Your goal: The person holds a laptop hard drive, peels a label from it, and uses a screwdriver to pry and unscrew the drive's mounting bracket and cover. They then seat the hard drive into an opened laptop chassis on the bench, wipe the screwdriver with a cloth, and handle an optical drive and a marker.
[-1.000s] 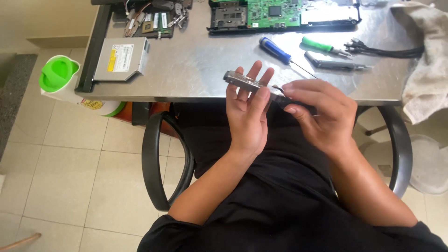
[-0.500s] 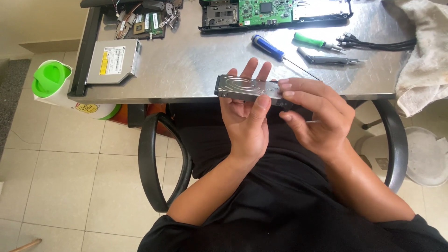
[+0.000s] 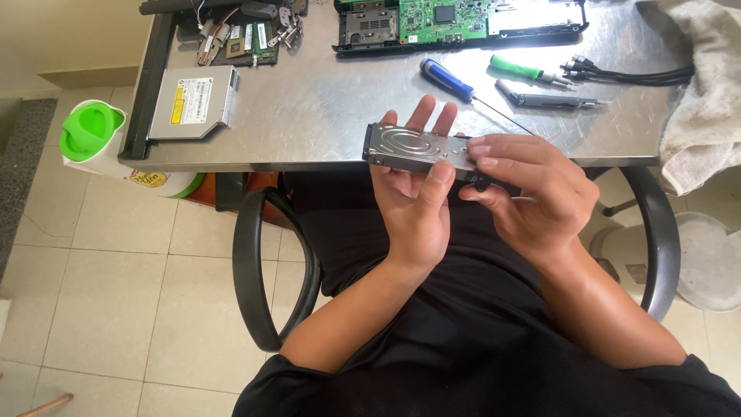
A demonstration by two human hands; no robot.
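the silver hard drive (image 3: 413, 148) sits at the centre of the frame, held flat in the air just in front of the near edge of the tabletop (image 3: 324, 116), its stamped metal face turned up toward the camera. the left hand (image 3: 413, 201) cradles it from beneath, fingers reaching up past its far edge and the thumb pressed over its near edge, so the hand is clamped on the drive. the right hand (image 3: 529, 189) closes over the drive's right end, fingertips on top and thumb below, gripping that end; a small dark part shows under its fingers, too hidden to tell what it is.

on the tabletop just beyond the hands lies a blue-handled screwdriver (image 3: 451, 81), its thin shaft pointing toward the right hand. farther right lie a green-handled screwdriver (image 3: 525, 71), a dark slim tool (image 3: 552, 100) and a bundle of black cables (image 3: 633, 75). along the top edge sits an opened laptop base with a green circuit board (image 3: 448, 19). in the upper left lie a flat silver optical drive (image 3: 193, 100) and loose small parts (image 3: 247, 35). a dirty cloth (image 3: 698, 93) hangs over the right end of the tabletop. at the left, below the tabletop, stands a white container with a green lid (image 3: 91, 133) on the tiled floor (image 3: 116, 293). the person sits in a chair with black armrests (image 3: 258, 278).
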